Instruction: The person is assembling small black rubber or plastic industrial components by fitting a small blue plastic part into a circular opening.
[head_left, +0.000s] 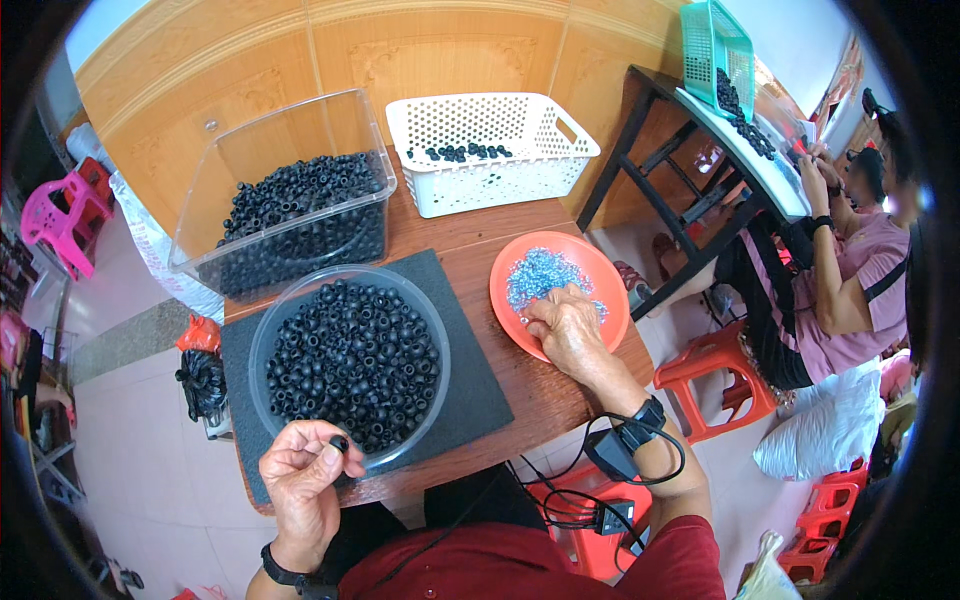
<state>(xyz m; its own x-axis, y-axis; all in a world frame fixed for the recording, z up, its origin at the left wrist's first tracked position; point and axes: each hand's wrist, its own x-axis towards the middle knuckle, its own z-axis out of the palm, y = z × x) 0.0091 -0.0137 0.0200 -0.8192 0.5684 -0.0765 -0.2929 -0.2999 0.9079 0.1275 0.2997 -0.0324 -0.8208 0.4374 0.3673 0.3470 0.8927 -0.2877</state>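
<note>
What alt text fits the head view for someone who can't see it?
A person's left hand pinches a small black piece by a clear round tub of similar pieces; the right hand reaches into an orange bowl of bluish bits.

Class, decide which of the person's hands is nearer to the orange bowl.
Right: the right hand reaches into the orange bowl; the left hand is farther left, by the round tub.
</note>
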